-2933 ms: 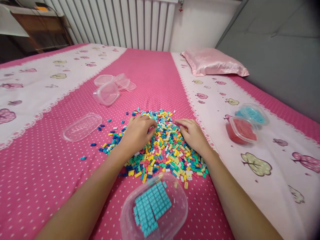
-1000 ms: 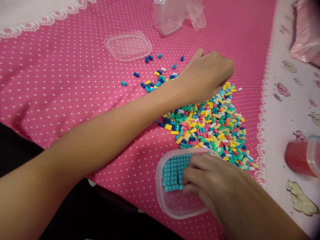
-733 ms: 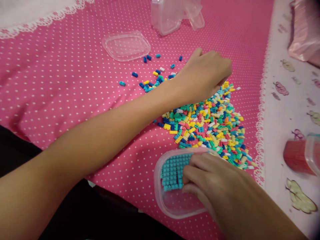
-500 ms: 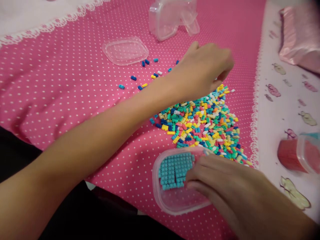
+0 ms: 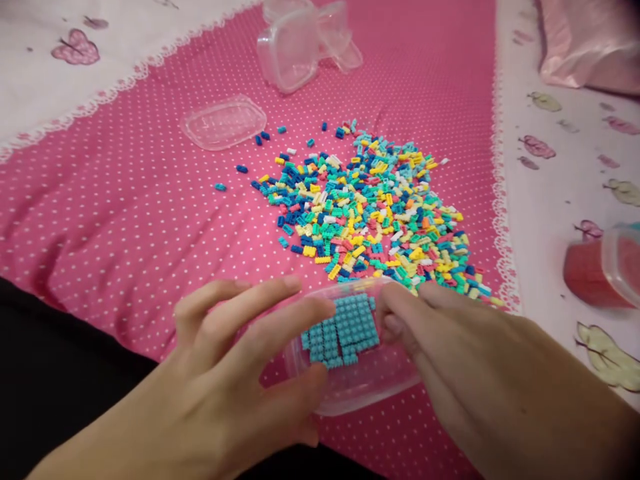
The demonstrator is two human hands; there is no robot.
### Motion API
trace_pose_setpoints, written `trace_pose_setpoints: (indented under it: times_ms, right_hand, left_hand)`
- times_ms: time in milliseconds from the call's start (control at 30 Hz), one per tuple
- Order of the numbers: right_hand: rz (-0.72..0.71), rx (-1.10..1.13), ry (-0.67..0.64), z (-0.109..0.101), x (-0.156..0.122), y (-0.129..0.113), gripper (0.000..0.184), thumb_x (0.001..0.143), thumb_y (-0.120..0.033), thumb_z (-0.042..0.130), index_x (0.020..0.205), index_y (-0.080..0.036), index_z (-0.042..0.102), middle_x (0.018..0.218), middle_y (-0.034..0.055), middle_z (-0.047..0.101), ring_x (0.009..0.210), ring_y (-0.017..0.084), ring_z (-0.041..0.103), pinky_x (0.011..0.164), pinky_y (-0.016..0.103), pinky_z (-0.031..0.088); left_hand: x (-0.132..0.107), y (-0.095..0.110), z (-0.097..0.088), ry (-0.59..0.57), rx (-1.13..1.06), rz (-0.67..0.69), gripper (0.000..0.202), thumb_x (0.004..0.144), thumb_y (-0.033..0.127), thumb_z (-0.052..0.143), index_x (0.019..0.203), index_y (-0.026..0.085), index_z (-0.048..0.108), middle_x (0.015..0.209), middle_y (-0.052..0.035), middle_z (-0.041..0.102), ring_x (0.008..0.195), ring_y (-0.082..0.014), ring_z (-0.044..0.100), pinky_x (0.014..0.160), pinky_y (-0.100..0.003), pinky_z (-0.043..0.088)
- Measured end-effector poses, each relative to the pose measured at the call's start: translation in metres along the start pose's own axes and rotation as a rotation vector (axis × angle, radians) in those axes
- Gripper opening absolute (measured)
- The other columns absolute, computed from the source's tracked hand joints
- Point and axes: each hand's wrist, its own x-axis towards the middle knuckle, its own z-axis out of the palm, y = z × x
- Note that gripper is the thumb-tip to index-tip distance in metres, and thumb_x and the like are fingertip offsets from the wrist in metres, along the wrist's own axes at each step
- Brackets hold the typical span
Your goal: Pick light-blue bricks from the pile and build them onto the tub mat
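Observation:
A clear plastic container (image 5: 373,387) lies at the near edge of the pink dotted bedspread, with a block of joined light-blue small bricks (image 5: 343,328) inside. My left hand (image 5: 240,387) has its fingers spread around the container's left side, thumb under its rim. My right hand (image 5: 470,373) reaches in from the right, its fingertips pressed against the blue block's right edge. A heap of small mixed-colour bricks (image 5: 370,207) lies just beyond the container.
A clear lid (image 5: 223,122) lies to the far left of the heap. Empty clear tubs (image 5: 300,40) stand at the back. A tub of red bricks (image 5: 597,270) sits on the right, and a pink pillow (image 5: 590,40) at the far right corner.
My left hand left the far side of the heap and came back to the container's left side. The view has shifted, and the heap is now uncovered.

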Motion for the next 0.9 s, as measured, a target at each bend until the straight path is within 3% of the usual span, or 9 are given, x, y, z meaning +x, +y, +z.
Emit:
trace_pose_setpoints:
  times_ms: [167, 300, 567, 900]
  right_hand:
    - [-0.026, -0.020, 0.042, -0.005, 0.006, -0.006, 0.037, 0.076, -0.004, 0.038, 0.089, -0.024, 0.067, 0.068, 0.0051, 0.073, 0.052, 0.021, 0.064, 0.046, 0.033, 0.043]
    - [-0.027, -0.023, 0.030, -0.005, 0.009, -0.010, 0.034, 0.072, -0.003, 0.041, 0.083, -0.026, 0.064, 0.069, 0.0046, 0.073, 0.056, 0.022, 0.065, 0.047, 0.033, 0.045]
    - [-0.062, 0.009, 0.137, -0.003, 0.013, -0.013, 0.034, 0.073, -0.001, 0.038, 0.075, -0.024, 0.062, 0.064, 0.0060, 0.071, 0.050, 0.023, 0.066, 0.042, 0.035, 0.044]
    - [-0.070, -0.025, 0.127, -0.004, 0.012, -0.012, 0.032, 0.070, -0.003, 0.041, 0.077, -0.026, 0.064, 0.063, 0.0042, 0.070, 0.050, 0.021, 0.064, 0.043, 0.032, 0.043]
  left_hand:
    - [0.016, 0.001, 0.008, -0.031, 0.005, -0.013, 0.017, 0.094, 0.028, 0.070, 0.080, 0.036, 0.076, 0.134, 0.0080, 0.073, 0.131, -0.0217, 0.055, 0.122, -0.041, 0.028]
    - [0.017, 0.003, 0.009, -0.024, -0.014, -0.011, 0.024, 0.095, 0.023, 0.068, 0.076, 0.035, 0.076, 0.134, 0.0092, 0.072, 0.134, -0.0212, 0.053, 0.122, -0.041, 0.027]
    - [0.021, 0.002, 0.011, -0.082, -0.069, 0.002, 0.031, 0.102, 0.018, 0.057, 0.085, 0.034, 0.078, 0.145, 0.0104, 0.067, 0.144, -0.0181, 0.044, 0.129, -0.039, 0.017]
    - [0.024, 0.002, 0.009, -0.067, -0.013, 0.034, 0.031, 0.101, 0.019, 0.058, 0.082, 0.033, 0.078, 0.146, 0.0107, 0.066, 0.142, -0.0204, 0.047, 0.128, -0.042, 0.021]
